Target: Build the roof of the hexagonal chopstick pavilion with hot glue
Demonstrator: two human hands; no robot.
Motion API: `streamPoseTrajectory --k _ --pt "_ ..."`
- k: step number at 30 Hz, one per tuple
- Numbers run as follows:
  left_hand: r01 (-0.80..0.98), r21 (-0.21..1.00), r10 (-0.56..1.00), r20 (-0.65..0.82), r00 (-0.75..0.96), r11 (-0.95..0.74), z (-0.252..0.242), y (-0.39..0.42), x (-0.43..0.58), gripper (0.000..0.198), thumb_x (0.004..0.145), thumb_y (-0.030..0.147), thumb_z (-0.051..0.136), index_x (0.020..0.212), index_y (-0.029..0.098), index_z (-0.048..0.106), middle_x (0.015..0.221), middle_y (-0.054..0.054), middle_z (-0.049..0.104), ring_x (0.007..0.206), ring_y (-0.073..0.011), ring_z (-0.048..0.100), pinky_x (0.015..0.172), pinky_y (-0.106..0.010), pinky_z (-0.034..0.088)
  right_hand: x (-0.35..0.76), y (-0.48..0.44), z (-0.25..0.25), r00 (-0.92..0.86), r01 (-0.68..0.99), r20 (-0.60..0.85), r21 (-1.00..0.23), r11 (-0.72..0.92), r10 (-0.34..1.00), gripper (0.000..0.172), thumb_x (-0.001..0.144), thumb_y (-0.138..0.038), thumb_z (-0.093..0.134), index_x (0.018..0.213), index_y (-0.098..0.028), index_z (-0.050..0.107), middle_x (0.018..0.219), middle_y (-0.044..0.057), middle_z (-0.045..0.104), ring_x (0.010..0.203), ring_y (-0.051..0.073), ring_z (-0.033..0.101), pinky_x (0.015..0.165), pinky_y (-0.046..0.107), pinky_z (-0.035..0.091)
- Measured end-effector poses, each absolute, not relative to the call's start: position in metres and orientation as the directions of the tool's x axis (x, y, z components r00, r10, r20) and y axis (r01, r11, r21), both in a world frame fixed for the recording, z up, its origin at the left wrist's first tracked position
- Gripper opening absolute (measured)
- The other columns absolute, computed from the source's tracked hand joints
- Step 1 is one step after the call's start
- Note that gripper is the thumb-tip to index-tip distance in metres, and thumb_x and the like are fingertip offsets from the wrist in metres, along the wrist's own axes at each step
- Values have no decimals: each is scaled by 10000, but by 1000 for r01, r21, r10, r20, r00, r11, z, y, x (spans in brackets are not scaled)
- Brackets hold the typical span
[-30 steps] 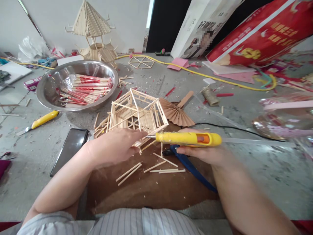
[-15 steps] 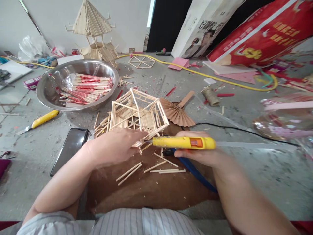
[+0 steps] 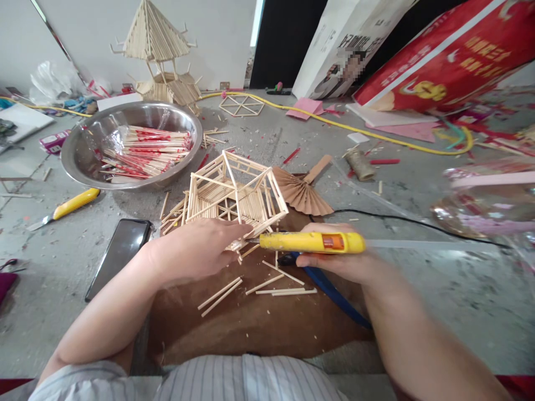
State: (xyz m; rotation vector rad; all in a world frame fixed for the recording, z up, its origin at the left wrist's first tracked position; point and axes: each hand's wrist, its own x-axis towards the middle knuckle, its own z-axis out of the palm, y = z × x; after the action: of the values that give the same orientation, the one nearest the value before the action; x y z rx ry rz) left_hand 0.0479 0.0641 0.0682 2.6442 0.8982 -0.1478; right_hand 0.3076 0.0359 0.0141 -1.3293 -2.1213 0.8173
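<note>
My right hand (image 3: pixel 338 266) is wrapped round a yellow hot glue gun (image 3: pixel 311 243), a clear glue stick poking out of its back end. The gun's nozzle points left and reaches the near corner of a six-sided model made of thin wooden sticks (image 3: pixel 237 196). At that same corner my left hand (image 3: pixel 204 245) is closed on the frame, fingertips beside the nozzle; the exact spot between the fingers is hidden. Several loose sticks (image 3: pixel 286 291) lie on the brown board (image 3: pixel 259 328) just below my hands.
A steel bowl (image 3: pixel 69 161) of red-wrapped sticks stands back left, a stick pavilion (image 3: pixel 156 39) behind it. A yellow utility knife (image 3: pixel 75 205) and a phone (image 3: pixel 119 259) lie left. A brown paper fan (image 3: pixel 307 192) and a twine spool (image 3: pixel 359 164) lie right of the model.
The glue gun has shifted very slightly left, its nozzle still at the model's near corner. My left hand and the model look the same.
</note>
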Motion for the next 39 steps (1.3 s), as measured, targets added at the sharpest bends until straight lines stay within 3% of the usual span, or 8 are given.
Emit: streamPoseTrajectory --k 16,39 --pt "608 291 572 -208 793 -738 69 64 48 473 817 228 438 1282 213 353 1148 -54 586 1006 -206 567 819 -297 418 297 27 18 -419 604 257 -637 478 871 298 685 -513 621 685 -224 547 536 -30 548 441 112 498 420 251 376" --pt "614 286 579 -207 789 -735 69 63 48 475 822 237 434 1289 219 346 1189 -44 567 1041 -201 552 843 -301 411 303 28 21 -396 627 218 -645 436 892 302 672 -528 624 679 -238 542 537 -27 558 446 135 509 426 271 380"
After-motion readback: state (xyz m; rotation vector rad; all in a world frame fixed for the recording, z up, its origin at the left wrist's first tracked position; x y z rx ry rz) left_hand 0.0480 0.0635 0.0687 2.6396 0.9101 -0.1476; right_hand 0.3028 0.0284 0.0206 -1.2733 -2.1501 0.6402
